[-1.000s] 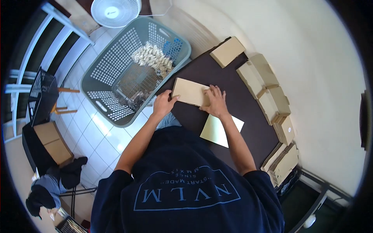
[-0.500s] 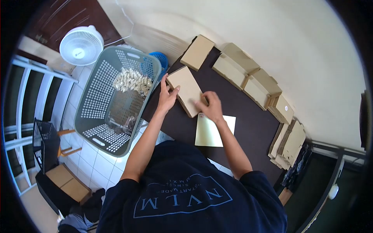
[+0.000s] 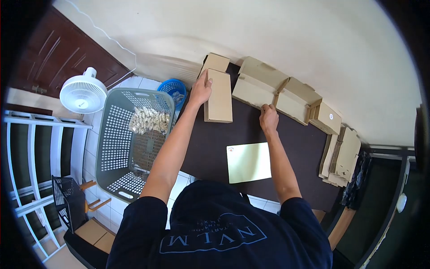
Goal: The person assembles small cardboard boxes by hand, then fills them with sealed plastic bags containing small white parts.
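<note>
My left hand [image 3: 201,92] grips a closed brown cardboard box [image 3: 219,102] by its left side, the thumb over the top face. This box overlaps another closed cardboard box [image 3: 218,62] behind it, near the wall. Farther right, my right hand [image 3: 269,119] has its fingers curled at the front edge of an open cardboard box [image 3: 253,89], close to its right corner. A second open cardboard box [image 3: 292,104] adjoins it. Below my right hand lies a shiny pale yellow sheet [image 3: 247,163] on the dark table [image 3: 208,152].
A smaller box with a round white sticker [image 3: 326,117] ends the row. Flattened cardboard pieces [image 3: 344,154] stack at the table's right end. Left of the table are a large grey-green basket [image 3: 114,143] with pale bundled items, a blue basket [image 3: 171,85] and a white fan [image 3: 83,94].
The closed box has moved back toward the wall and turned straighter, with my left hand on it. My right hand has left that box and reached the open box on the right.
</note>
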`<action>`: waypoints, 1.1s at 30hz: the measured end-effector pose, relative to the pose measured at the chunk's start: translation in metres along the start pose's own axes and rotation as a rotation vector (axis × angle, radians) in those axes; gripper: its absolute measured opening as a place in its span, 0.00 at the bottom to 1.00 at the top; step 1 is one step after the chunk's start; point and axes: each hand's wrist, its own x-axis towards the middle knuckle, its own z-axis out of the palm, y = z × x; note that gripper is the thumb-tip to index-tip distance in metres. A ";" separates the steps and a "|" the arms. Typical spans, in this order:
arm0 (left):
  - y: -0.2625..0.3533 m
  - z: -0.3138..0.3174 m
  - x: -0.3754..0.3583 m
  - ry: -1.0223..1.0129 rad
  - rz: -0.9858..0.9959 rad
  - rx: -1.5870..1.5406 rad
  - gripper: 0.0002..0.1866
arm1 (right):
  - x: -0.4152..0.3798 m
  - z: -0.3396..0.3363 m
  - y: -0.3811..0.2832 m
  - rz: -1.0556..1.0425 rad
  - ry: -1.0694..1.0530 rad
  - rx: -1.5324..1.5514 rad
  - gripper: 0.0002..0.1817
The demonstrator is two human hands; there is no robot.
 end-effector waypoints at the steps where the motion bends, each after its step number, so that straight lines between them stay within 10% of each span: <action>1: 0.003 0.003 0.007 0.016 0.012 0.026 0.28 | -0.006 -0.002 -0.001 0.013 0.007 0.020 0.05; 33: 0.009 0.068 0.066 0.038 0.110 -0.003 0.22 | -0.150 -0.041 -0.006 0.095 -0.226 0.124 0.03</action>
